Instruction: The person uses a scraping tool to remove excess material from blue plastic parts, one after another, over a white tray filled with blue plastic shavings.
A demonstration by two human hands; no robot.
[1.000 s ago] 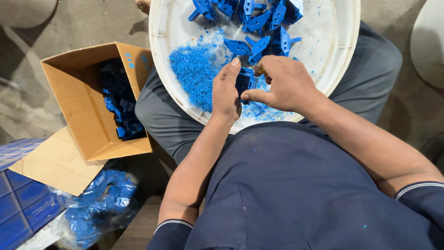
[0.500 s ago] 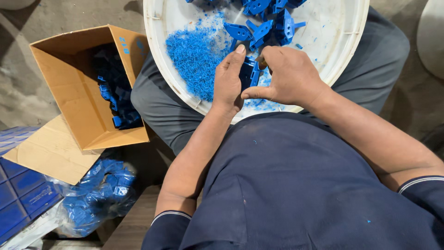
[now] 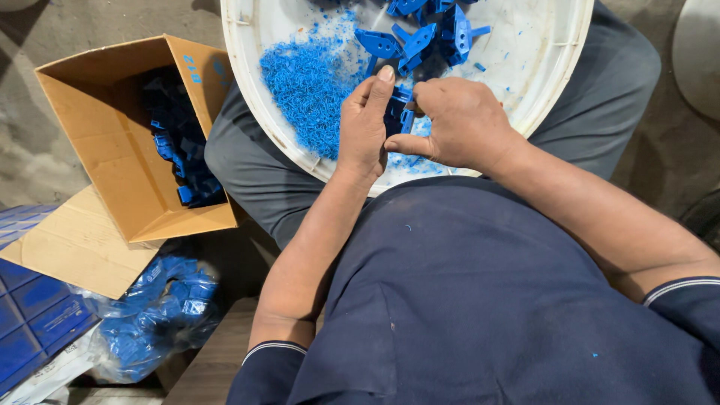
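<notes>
Fingers (image 3: 375, 94) gripping blue part (image 3: 395, 112), brown carton (image 3: 112, 150) left

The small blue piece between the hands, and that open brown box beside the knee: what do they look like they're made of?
Blue piece: seemingly moulded plastic, even saturated colour, slight sheen, with matching blue shavings lying nearby. Box: corrugated cardboard, matte brown, folded flaps. Both the left hand and the right hand grip the piece.
</notes>
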